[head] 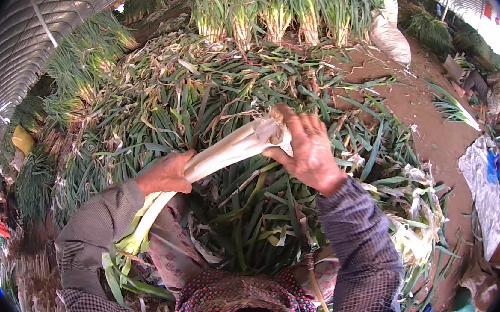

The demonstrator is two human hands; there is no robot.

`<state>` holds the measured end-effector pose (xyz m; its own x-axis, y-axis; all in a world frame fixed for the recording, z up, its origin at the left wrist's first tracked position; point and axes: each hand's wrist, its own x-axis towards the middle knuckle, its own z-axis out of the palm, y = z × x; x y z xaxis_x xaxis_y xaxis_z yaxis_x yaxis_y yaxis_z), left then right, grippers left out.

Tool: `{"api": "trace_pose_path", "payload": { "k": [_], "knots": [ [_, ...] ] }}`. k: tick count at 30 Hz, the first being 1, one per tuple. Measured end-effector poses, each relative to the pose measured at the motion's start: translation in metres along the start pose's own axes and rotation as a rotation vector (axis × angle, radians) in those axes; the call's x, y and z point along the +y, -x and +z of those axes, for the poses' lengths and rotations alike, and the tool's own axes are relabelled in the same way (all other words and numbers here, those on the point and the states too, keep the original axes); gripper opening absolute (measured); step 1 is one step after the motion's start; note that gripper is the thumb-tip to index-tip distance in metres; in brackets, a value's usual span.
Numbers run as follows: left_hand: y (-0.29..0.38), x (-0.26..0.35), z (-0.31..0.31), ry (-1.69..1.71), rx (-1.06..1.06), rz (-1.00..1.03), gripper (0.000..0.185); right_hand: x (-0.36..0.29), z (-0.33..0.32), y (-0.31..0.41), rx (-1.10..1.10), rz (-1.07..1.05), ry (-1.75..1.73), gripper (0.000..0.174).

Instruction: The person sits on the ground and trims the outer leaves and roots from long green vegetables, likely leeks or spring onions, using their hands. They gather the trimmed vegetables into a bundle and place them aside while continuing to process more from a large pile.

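Observation:
A thick white Welsh onion stalk (232, 147), perhaps more than one stalk together, lies slantwise across my lap. Its root end points up to the right, and its green leaves hang down by my left forearm. My left hand (169, 173) is wrapped around the middle of the white shaft. At the root end, my right hand (307, 145) has its thumb below and its fingers above, touching the roots and a loose flap of pale outer skin (267, 130). A thin tool with a wooden handle (315, 282) rests against my right thigh; its upper part is partly hidden among leaves.
Stripped leaves (145, 114) are heaped in front of me. Tied onion bundles (275, 14) stand behind the heap, near a white sack (389, 41). More bundles (87, 59) lie at left. A silver sheet (484, 187) covers soil at right. Another person (495, 91) sits far right.

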<state>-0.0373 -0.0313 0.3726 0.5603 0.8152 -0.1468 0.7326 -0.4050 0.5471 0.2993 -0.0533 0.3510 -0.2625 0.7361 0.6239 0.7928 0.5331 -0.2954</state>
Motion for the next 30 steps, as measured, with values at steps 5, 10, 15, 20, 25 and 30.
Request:
{"api": "trace_pose_path", "payload": {
  "k": [5,10,15,20,25,30],
  "knots": [
    [0.014,0.0,0.009,-0.05,-0.07,-0.063,0.066,0.033,0.045,-0.005,-0.047,-0.254,-0.043,0.016],
    [0.044,-0.023,0.001,0.133,-0.077,-0.175,0.076,0.148,-0.04,0.049,-0.432,0.52,0.739,0.009],
    [0.052,-0.036,-0.002,0.573,-0.059,-0.204,0.083,0.139,0.008,0.082,-0.425,0.331,0.342,0.085],
    [0.048,-0.019,-0.004,0.614,-0.108,-0.232,0.088,0.035,0.097,0.001,-0.075,0.059,-0.086,0.085],
    [0.055,-0.029,-0.001,0.462,-0.126,-0.219,0.084,0.04,0.111,-0.024,-0.195,-0.071,-0.013,0.07],
    [0.072,-0.063,0.01,0.196,-0.023,-0.166,0.071,0.199,-0.017,0.063,-0.326,0.659,0.543,0.056]
  ]
}}
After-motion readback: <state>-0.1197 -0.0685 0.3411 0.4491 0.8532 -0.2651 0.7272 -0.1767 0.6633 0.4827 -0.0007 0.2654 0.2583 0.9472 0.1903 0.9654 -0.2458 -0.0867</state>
